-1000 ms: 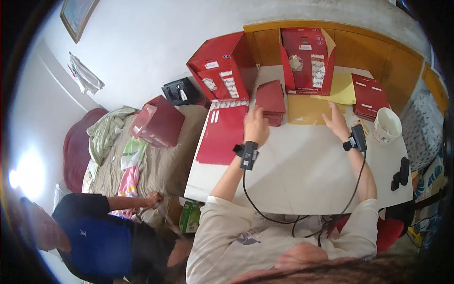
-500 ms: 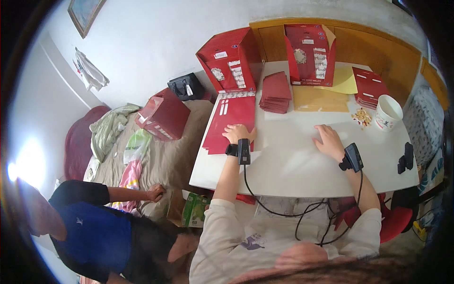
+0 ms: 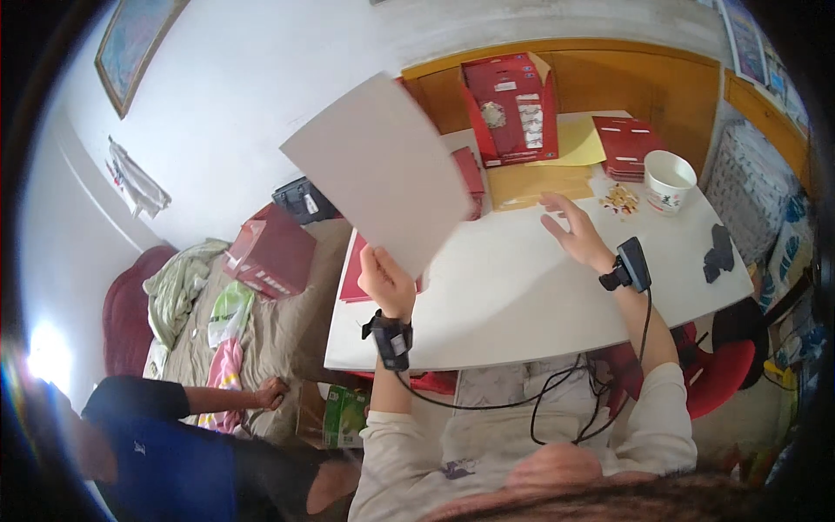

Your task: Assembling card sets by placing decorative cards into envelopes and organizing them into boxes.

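Observation:
My left hand point(image 3: 389, 283) is closed on the lower corner of a large sheet of card point(image 3: 383, 165), held tilted up above the table with a plain pale side showing. Under it, part of a pile of red card sheets point(image 3: 353, 271) shows at the table's left edge. My right hand point(image 3: 578, 235) hovers over the white table point(image 3: 513, 287) with fingers spread, holding nothing. Ahead of that hand lies a flat tan sheet point(image 3: 539, 187). A stack of smaller dark red pieces point(image 3: 472, 181) is partly hidden by the raised card.
A red display box point(image 3: 513, 113) stands at the back, with yellow paper point(image 3: 576, 146) and a red stack point(image 3: 628, 148) beside it. A white tub point(image 3: 670, 180), small scraps point(image 3: 619, 199) and a black object point(image 3: 718, 252) lie right. A person point(image 3: 165, 461) is at left.
My left hand has lifted a sheet from the red pile, turning its pale side into view. My right hand remains open over the table. The view has shifted.

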The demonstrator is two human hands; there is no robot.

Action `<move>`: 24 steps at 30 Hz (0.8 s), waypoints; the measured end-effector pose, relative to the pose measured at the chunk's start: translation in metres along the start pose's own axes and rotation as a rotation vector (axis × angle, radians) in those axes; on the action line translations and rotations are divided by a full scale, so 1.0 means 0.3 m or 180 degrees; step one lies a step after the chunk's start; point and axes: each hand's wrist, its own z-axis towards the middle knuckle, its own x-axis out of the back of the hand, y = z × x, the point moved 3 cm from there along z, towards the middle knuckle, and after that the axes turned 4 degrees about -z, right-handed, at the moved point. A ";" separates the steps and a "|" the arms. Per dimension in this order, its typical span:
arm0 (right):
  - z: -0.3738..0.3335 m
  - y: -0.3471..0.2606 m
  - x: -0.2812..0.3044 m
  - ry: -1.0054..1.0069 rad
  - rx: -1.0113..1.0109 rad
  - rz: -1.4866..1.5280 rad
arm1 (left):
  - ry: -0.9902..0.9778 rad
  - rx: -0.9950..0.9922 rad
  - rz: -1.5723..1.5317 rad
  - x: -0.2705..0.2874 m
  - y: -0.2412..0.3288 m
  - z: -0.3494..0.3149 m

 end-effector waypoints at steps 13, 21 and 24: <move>-0.007 0.080 0.121 -0.0393 -0.0976 0.2338 | -0.2524 0.2830 -0.3598 -0.388 -0.069 -0.224; -0.043 0.068 0.050 -0.0822 -0.1011 0.2752 | -0.2712 0.3105 -0.3694 -0.442 -0.115 -0.196; -0.054 0.081 0.029 -0.0884 -0.1312 0.2908 | -0.2766 0.3100 -0.3617 -0.432 -0.106 -0.225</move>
